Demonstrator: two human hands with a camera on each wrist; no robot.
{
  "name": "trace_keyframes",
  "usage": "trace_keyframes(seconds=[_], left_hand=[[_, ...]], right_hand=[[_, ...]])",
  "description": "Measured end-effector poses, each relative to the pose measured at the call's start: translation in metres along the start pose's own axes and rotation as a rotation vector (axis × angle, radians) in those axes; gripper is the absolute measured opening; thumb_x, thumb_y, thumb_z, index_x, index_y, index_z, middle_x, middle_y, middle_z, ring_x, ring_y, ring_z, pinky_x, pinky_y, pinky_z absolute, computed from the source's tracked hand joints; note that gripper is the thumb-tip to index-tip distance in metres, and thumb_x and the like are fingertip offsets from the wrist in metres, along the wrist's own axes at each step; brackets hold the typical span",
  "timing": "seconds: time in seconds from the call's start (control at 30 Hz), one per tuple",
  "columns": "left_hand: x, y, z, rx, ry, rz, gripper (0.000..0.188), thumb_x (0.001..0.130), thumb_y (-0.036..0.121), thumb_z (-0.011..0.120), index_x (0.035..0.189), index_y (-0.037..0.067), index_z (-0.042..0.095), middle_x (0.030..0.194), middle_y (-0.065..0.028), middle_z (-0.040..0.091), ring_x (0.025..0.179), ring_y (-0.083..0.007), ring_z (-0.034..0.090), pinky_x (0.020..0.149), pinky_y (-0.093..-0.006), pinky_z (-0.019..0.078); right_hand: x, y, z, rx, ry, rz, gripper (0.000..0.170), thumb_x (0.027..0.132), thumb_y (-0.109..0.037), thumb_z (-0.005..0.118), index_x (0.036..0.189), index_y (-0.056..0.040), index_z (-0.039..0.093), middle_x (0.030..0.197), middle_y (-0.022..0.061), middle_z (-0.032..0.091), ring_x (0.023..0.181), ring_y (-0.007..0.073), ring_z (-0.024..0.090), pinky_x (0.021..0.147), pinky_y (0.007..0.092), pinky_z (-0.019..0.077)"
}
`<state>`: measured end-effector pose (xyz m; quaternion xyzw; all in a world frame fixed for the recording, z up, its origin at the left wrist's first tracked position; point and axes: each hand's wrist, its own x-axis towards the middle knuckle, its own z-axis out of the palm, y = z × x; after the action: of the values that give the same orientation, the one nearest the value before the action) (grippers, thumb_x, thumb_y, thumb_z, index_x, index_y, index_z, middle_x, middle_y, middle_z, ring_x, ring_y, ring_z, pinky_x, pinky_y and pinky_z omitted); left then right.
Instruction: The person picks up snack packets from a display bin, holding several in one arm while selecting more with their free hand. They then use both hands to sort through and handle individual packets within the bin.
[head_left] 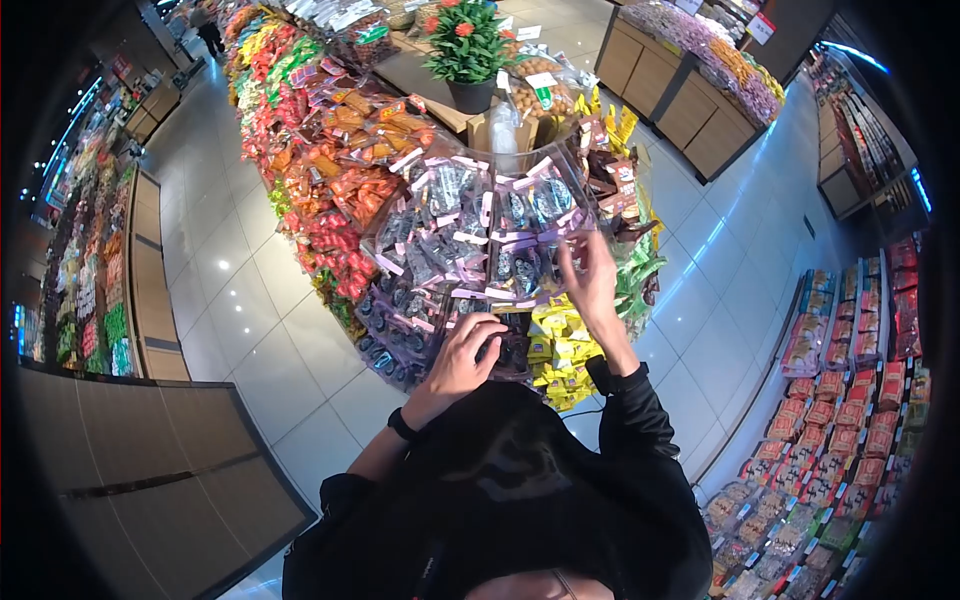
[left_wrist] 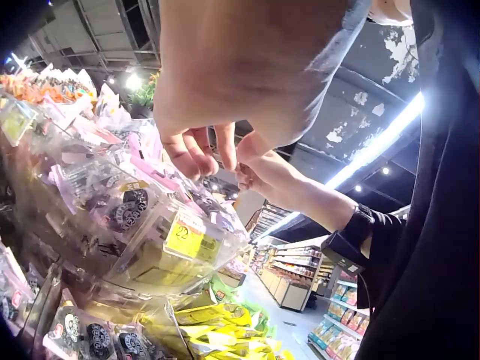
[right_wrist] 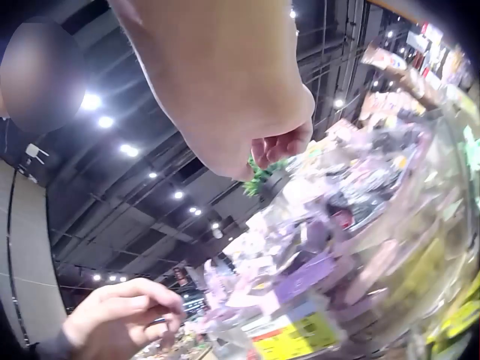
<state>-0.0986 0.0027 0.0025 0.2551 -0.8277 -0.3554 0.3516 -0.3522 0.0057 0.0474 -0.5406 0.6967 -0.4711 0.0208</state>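
Note:
Small clear packets with dark contents and pale purple edges (head_left: 440,240) fill a clear-walled bin in front of me. My left hand (head_left: 465,355) hovers over the bin's near edge, fingers loosely bent; in the left wrist view nothing shows between its fingers. Over the right side of the packets is my right hand (head_left: 592,275), slightly blurred, thumb apart from the fingers. The right wrist view shows its fingers (right_wrist: 285,146) bent above the heap, with no packet visible in them. A yellow price tag (left_wrist: 191,238) sits on the bin's front wall.
Yellow packets (head_left: 562,345) lie at the bin's near right, green ones (head_left: 640,275) beyond. Red and orange packets (head_left: 345,200) heap up to the left. A potted plant (head_left: 470,50) stands behind the bin. Shelves of packaged goods (head_left: 840,410) line the right, across a tiled floor (head_left: 700,290).

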Motion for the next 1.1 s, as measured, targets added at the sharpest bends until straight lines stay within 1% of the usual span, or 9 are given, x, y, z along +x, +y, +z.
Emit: trace_keyframes(seconds=[0.07, 0.13, 0.23, 0.33, 0.4, 0.47, 0.67, 0.87, 1.1], left_hand=[[-0.004, -0.003, -0.005, 0.039, 0.137, -0.029, 0.015, 0.093, 0.003, 0.067, 0.107, 0.002, 0.069, 0.105, -0.0137, 0.063, 0.095, -0.0294, 0.065, 0.084, -0.0373, 0.0524], [-0.010, -0.009, -0.012, -0.043, 0.171, -0.191, 0.017, 0.092, 0.005, 0.067, 0.109, 0.003, 0.067, 0.104, -0.0147, 0.062, 0.100, -0.0354, 0.063, 0.087, -0.0428, 0.0509], [-0.014, -0.012, -0.024, -0.057, 0.261, -0.208, 0.014, 0.094, 0.004, 0.066, 0.109, 0.004, 0.067, 0.097, -0.0096, 0.060, 0.080, -0.0213, 0.059, 0.072, -0.0325, 0.0477], [-0.023, -0.022, -0.028, -0.072, 0.308, -0.184, 0.014, 0.094, 0.001, 0.066, 0.108, 0.003, 0.067, 0.094, -0.0076, 0.059, 0.076, -0.0174, 0.055, 0.067, -0.0288, 0.0447], [-0.029, -0.026, -0.028, -0.047, 0.319, -0.197, 0.015, 0.093, 0.000, 0.066, 0.108, 0.004, 0.067, 0.092, -0.0072, 0.059, 0.076, -0.0174, 0.055, 0.067, -0.0292, 0.0449], [-0.033, -0.027, -0.027, -0.072, 0.305, -0.194, 0.016, 0.093, 0.000, 0.067, 0.109, 0.004, 0.067, 0.092, -0.0074, 0.060, 0.077, -0.0174, 0.056, 0.068, -0.0286, 0.0458], [-0.039, -0.027, -0.025, -0.090, 0.247, -0.214, 0.014, 0.095, 0.001, 0.065, 0.108, 0.003, 0.067, 0.100, -0.0091, 0.064, 0.083, -0.0190, 0.062, 0.069, -0.0282, 0.0479], [-0.019, -0.007, -0.009, -0.160, 0.042, -0.135, 0.014, 0.094, 0.002, 0.066, 0.108, 0.002, 0.066, 0.100, -0.0100, 0.063, 0.084, -0.0210, 0.065, 0.072, -0.0308, 0.0504], [-0.010, 0.001, 0.009, -0.155, -0.044, -0.006, 0.016, 0.093, 0.000, 0.066, 0.109, 0.002, 0.066, 0.106, -0.0107, 0.065, 0.087, -0.0220, 0.065, 0.075, -0.0317, 0.0520]], right_hand=[[-0.007, -0.019, 0.021, 0.093, -0.162, 0.004, 0.032, 0.091, -0.019, 0.077, 0.114, -0.0025, 0.061, 0.082, 0.0148, 0.063, 0.068, 0.0295, 0.063, 0.065, 0.0418, 0.0519], [-0.010, -0.047, 0.031, 0.060, -0.329, -0.089, 0.039, 0.091, -0.024, 0.077, 0.118, -0.0018, 0.060, 0.086, 0.0160, 0.063, 0.074, 0.0337, 0.065, 0.066, 0.0438, 0.0526], [-0.016, -0.069, 0.055, 0.056, -0.442, -0.143, 0.048, 0.091, -0.029, 0.076, 0.125, 0.0002, 0.057, 0.101, 0.0199, 0.062, 0.085, 0.0415, 0.067, 0.073, 0.0484, 0.0550], [-0.019, -0.072, 0.081, -0.013, -0.348, -0.253, 0.050, 0.091, -0.028, 0.076, 0.127, 0.0000, 0.056, 0.102, 0.0187, 0.059, 0.081, 0.0383, 0.066, 0.070, 0.0475, 0.0542], [-0.018, -0.075, 0.083, -0.021, -0.393, -0.195, 0.047, 0.092, -0.027, 0.074, 0.126, -0.0004, 0.055, 0.110, 0.0229, 0.059, 0.096, 0.0440, 0.066, 0.079, 0.0503, 0.0554], [-0.015, -0.075, 0.074, -0.003, -0.382, -0.165, 0.043, 0.093, -0.025, 0.073, 0.123, 0.0009, 0.055, 0.107, 0.0223, 0.059, 0.093, 0.0433, 0.065, 0.077, 0.0500, 0.0547], [0.004, 0.020, 0.021, -0.238, 0.205, -0.197, 0.035, 0.087, -0.005, 0.073, 0.116, 0.0047, 0.055, 0.100, 0.0210, 0.059, 0.094, 0.0386, 0.060, 0.081, 0.0461, 0.0493], [-0.011, 0.079, -0.002, -0.390, 0.108, -0.077, 0.040, 0.086, -0.007, 0.073, 0.119, 0.0031, 0.054, 0.104, 0.0216, 0.059, 0.098, 0.0401, 0.061, 0.084, 0.0459, 0.0513], [-0.006, 0.083, -0.003, -0.403, 0.031, -0.020, 0.030, 0.082, -0.006, 0.075, 0.103, 0.0003, 0.055, 0.098, 0.0173, 0.056, 0.095, 0.0370, 0.059, 0.079, 0.0469, 0.0504]])
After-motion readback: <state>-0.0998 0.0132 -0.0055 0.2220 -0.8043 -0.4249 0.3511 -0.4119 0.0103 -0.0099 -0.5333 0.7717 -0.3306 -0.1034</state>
